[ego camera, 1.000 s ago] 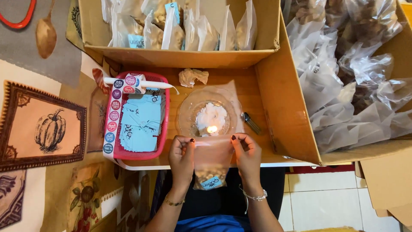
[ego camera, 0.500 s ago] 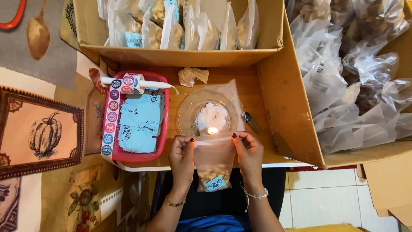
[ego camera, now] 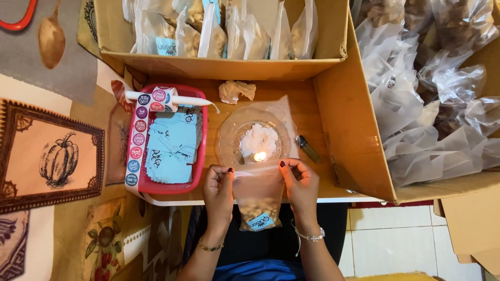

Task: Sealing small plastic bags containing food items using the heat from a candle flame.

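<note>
left hand (ego camera: 219, 190), right hand (ego camera: 301, 184) pinch clear bag (ego camera: 258, 195) top edge taut, just beside candle flame (ego camera: 259, 156).

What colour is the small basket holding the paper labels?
Red, with light blue labels inside; the head view shows the basket clearly.

Bright, even light; sharp; soft shadows

A home packing corner was suggested: a wooden surface (ego camera: 312, 112) was flanked by a tablecloth printed with a pumpkin (ego camera: 60, 161), cardboard boxes (ego camera: 224, 65) were filled with sealed snack bags (ego camera: 208, 31), a lit candle (ego camera: 259, 156) was set in a glass dish, and tiled floor (ego camera: 396, 239) was seen below.
</note>
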